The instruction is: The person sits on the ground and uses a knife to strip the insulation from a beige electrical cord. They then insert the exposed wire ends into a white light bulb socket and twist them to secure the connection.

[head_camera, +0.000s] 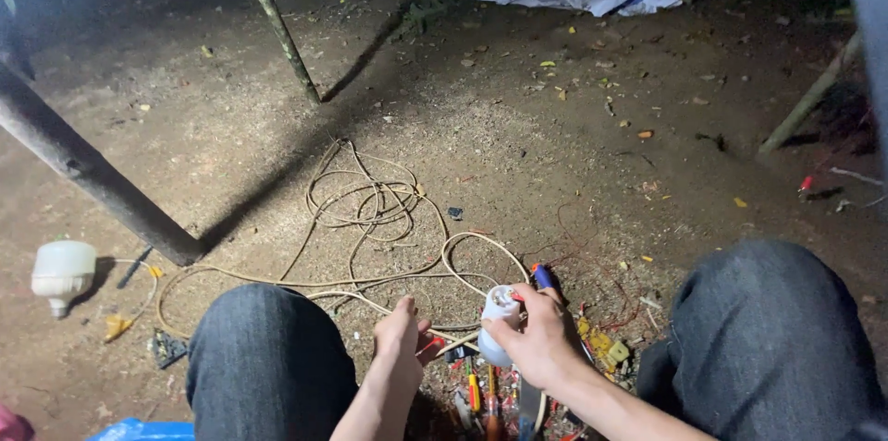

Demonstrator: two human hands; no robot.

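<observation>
Bare packed dirt ground (518, 127) lies under the seated person, whose right hand (541, 339) wraps its fingers around a small white plastic lamp fitting (500, 310) between the knees. Left hand (400, 337) pinches something small and red beside it. Judged: keep the fitting steady, tangled beige cable (370, 205) slack.

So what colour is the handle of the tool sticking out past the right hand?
Blue, with a red band near its end; the head view shows it just beyond the right hand.

Bare dirt ground (518, 127) carries a tangled cord (370, 205), a white bulb (61, 273) at left, scattered leaves, and screwdrivers (481, 395).
</observation>
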